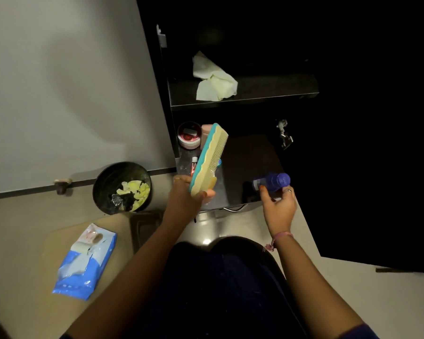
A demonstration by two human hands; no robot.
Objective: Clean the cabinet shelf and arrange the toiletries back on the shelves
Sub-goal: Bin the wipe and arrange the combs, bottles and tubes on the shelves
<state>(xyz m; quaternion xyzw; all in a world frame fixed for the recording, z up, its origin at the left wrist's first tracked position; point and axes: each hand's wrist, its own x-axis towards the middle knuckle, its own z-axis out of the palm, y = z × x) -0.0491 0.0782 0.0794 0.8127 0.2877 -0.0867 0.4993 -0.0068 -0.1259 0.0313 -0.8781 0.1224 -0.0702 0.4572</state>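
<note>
My left hand point(186, 199) grips the lower end of a cream and teal comb point(207, 159), held tilted up over the left part of the lower cabinet shelf point(250, 157). My right hand point(278, 204) holds a blue bottle point(272, 181) lying sideways at the shelf's front right. A crumpled pale wipe point(212, 79) lies on the dark upper shelf point(267, 90). At the back left of the lower shelf stand a round red and white jar point(189, 136) and a pink item point(206, 133). A small tube point(194, 163) lies behind the comb, partly hidden.
A black bin point(123, 188) with yellow scraps stands on the floor left of the cabinet. A blue wipes packet point(86, 263) lies on the floor at the lower left. The open dark cabinet door point(365, 167) fills the right side. A pale wall point(71, 89) is on the left.
</note>
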